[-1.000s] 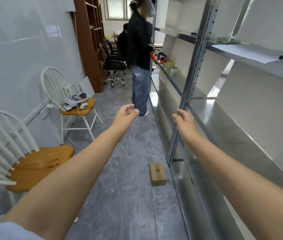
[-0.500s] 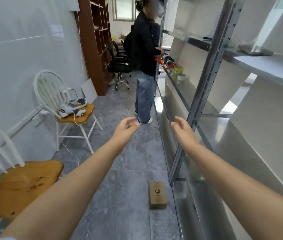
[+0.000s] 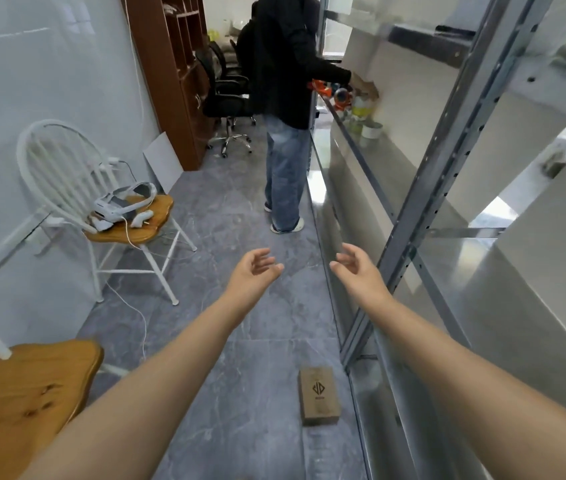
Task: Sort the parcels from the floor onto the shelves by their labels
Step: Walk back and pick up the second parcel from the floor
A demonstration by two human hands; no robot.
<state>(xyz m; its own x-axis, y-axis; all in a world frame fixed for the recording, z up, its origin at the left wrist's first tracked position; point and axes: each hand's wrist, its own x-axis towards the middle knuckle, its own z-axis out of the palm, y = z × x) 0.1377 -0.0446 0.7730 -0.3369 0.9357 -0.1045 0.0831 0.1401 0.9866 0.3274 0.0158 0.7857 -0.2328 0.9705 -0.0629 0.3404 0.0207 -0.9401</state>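
Both hands are empty. The left hand and right hand reach forward at about the same height, palms turned toward each other, fingers loosely spread and slightly curled; the gap between them is wide, roughly suited to taking a small box from both sides (a judgement, since nothing is yet between them). Neither hand touches anything.

The parcel, a flat brown cardboard box with a dark diamond mark on its top face, lies on the grey floor below and nearer than the hands, just beside the foot of the metal shelving on the right. Its label text is too small to read, so the shelf it belongs on cannot be told.

The shelves nearest the hands appear bare, which leaves room for placement once the box is lifted. Picking it up likely calls for bending and lowering both hands.

To the left stand two white chairs with wooden seats; the farther chair carries a white headset with a trailing cable. Another person, in a dark top and jeans, stands farther down the aisle at the shelving, well apart from the parcel.
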